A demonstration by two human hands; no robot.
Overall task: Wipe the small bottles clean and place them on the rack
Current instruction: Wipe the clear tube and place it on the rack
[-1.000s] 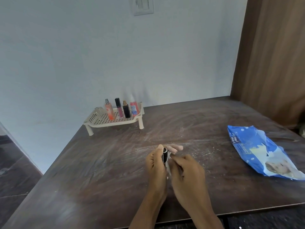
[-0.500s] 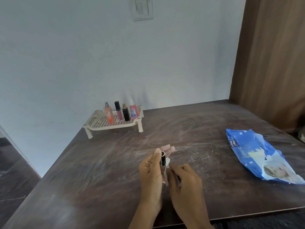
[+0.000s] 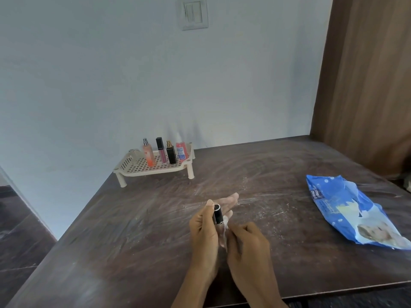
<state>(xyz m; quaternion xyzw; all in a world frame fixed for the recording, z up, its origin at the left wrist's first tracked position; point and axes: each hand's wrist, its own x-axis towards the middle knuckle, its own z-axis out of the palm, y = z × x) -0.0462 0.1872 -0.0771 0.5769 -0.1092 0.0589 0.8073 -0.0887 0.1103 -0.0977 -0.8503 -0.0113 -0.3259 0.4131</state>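
The small bottle [image 3: 218, 216] was upright over the middle of the table [image 3: 133, 241], pinched between the left hand's [image 3: 203, 227] thumb and the straighter fingers behind it. The right hand [image 3: 246, 243] had its fingers curled, pinching a scrap of white wipe [image 3: 225, 230] against the bottle's lower part. I'd say the trick was gripping up near the black cap and turning the bottle between strokes so the wipe got all the way round, then standing it in the free left part of the rack [image 3: 133, 168] without bumping the four already there.
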